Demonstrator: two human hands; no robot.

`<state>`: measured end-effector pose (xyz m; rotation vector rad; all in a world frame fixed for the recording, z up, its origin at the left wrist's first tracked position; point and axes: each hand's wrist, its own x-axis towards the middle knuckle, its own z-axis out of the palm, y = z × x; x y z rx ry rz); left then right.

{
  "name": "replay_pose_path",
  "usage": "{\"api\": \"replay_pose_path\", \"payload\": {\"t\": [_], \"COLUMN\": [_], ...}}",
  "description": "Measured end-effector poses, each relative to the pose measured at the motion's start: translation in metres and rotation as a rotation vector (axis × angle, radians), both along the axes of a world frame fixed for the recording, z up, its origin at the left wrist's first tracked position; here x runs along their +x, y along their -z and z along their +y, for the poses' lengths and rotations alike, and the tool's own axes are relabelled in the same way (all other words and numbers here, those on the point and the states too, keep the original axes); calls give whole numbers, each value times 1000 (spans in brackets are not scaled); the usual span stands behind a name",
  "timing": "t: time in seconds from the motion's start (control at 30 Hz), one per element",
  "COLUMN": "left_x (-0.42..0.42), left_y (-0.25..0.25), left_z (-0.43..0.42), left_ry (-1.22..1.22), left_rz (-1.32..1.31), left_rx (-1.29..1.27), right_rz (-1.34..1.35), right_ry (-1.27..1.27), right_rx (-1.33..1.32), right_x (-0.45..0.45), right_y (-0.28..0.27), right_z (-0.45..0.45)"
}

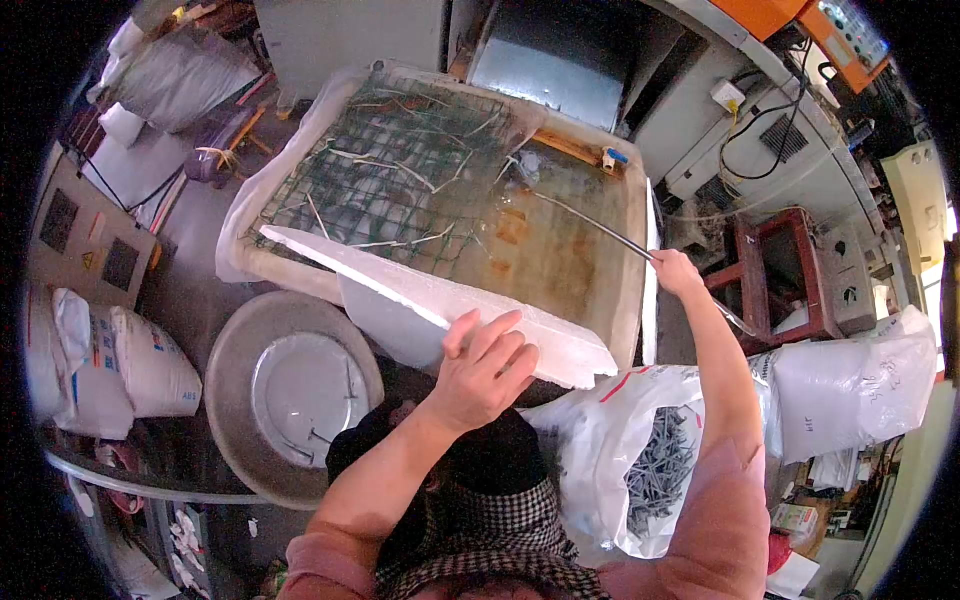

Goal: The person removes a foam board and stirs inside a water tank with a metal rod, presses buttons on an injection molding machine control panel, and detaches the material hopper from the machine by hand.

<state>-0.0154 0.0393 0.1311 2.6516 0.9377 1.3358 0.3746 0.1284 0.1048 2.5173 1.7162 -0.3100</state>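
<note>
My right hand is closed around a long thin metal rod, at the right rim of a large tub of water. The rod's far end reaches over the brownish water. My left hand lies against a white foam board, its fingers spread. The board stands tilted along the tub's near side. In the tub's left half, a green net with pale strips lies over the water.
A round basin with whitish liquid stands at lower left. An open white sack of grey plastic pieces sits below my right arm. Full sacks stand at left, a dark red frame at right. A blue-handled valve is at the tub's far corner.
</note>
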Motion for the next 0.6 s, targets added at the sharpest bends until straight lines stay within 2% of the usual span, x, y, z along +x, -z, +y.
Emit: {"api": "replay_pose_path", "payload": {"t": [0.17, 0.27, 0.43, 0.6], "left_x": [2, 0, -2, 3], "left_y": [-2, -4, 2, 4], "left_z": [1, 1, 1, 0], "left_ry": [-20, -36, -19, -10], "left_rz": [0, -12, -1, 16], "left_rx": [29, 15, 35, 59], "right_rz": [-58, -57, -54, 2], "right_ry": [-31, -23, 128, 190], "right_rx": [-44, -76, 40, 95], "right_x": [-17, -23, -6, 1], "right_y": [1, -19, -50, -38], "right_z": [8, -4, -39, -39]}}
